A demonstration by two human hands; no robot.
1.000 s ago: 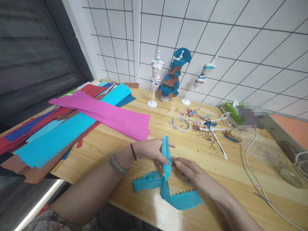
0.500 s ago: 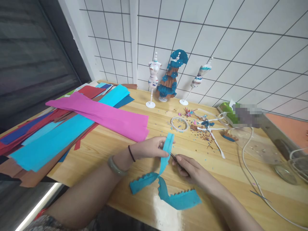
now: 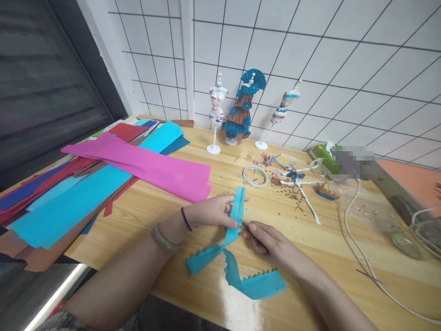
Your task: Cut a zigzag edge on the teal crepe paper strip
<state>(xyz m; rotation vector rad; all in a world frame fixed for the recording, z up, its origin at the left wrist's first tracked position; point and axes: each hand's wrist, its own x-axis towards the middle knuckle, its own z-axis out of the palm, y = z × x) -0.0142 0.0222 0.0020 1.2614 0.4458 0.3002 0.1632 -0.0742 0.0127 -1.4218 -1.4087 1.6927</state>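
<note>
A teal crepe paper strip with a scalloped edge hangs down and spreads over the wooden table in two tails. Its upper part is pinched between the thumb and fingers of my left hand. Dark small scissors are gripped in my right hand, their tips at the strip's right edge, just beside my left thumb. The handles are mostly hidden by my fingers.
Coloured paper sheets, with a pink one on top, cover the left. Behind stand two white mannequins and one dressed in blue and brown paper. A tape roll, paper scraps and a white cable lie rightward.
The view has shifted slightly. The strip's upper part has moved a little against my left hand, and more of it hangs below the thumb. Both hands keep their hold.
</note>
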